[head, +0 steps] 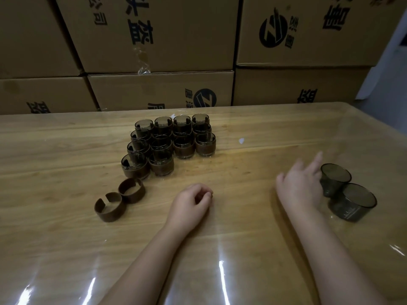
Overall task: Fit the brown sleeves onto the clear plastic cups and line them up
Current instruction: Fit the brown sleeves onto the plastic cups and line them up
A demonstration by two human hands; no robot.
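Note:
Two brown open-ended sleeves lie touching each other on the wooden table, left of centre. Behind them stands a tight block of several sleeved cups in rows. At the right, two bare smoky clear cups stand side by side, one farther and one nearer. My right hand lies against the left side of the farther bare cup with its fingers spread and fairly straight. Near the table's middle rests my left hand, fingers loosely curled and holding nothing.
Stacked cardboard boxes with dark printing form a wall right behind the table's far edge. A glossy clear film covers the tabletop. A small white scrap lies right of the cup block.

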